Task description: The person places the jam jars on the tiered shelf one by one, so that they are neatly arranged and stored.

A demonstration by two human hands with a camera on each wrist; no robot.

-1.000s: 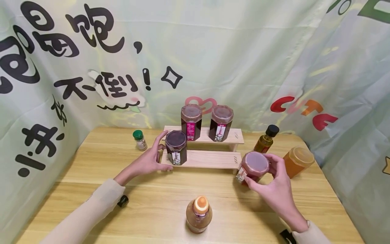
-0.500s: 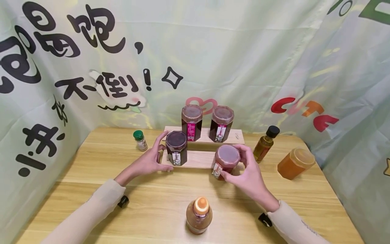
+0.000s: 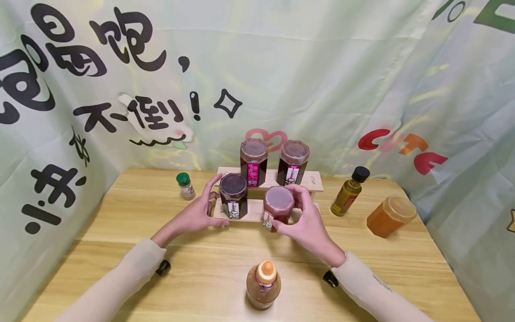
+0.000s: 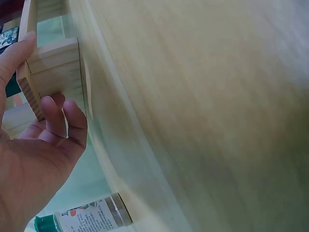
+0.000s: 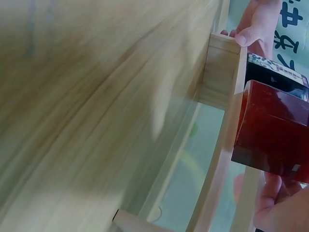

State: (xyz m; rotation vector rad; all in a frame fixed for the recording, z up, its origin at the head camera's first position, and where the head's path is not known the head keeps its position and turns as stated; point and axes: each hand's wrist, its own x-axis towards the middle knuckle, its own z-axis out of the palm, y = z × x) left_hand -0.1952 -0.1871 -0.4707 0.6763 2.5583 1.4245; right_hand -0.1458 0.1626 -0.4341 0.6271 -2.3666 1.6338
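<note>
My right hand (image 3: 309, 228) holds a red octagonal jam jar (image 3: 278, 201) upright at the lower step of a two-step wooden rack (image 3: 311, 180). In the right wrist view the red jar (image 5: 275, 130) is at the step's front edge; I cannot tell whether it rests on it. At the rack's left end, my left hand (image 3: 198, 210) grips the lower step, thumb in front and fingers behind, as the left wrist view shows. Close by it, a dark jam jar (image 3: 234, 197) stands on that step. Two more dark jars (image 3: 253, 163) (image 3: 294, 161) stand on the upper step.
Left of the rack stands a green-capped spice bottle (image 3: 186, 186). To the right are a black-capped oil bottle (image 3: 347, 194) and an orange jar (image 3: 388, 218). A sauce bottle (image 3: 263, 286) stands in front on the wooden table (image 3: 201, 273). A printed curtain (image 3: 322, 67) hangs behind.
My right hand has carried the red jar leftward, from beside the rack's right end to the lower step near the dark jar. My left hand has stayed on the rack.
</note>
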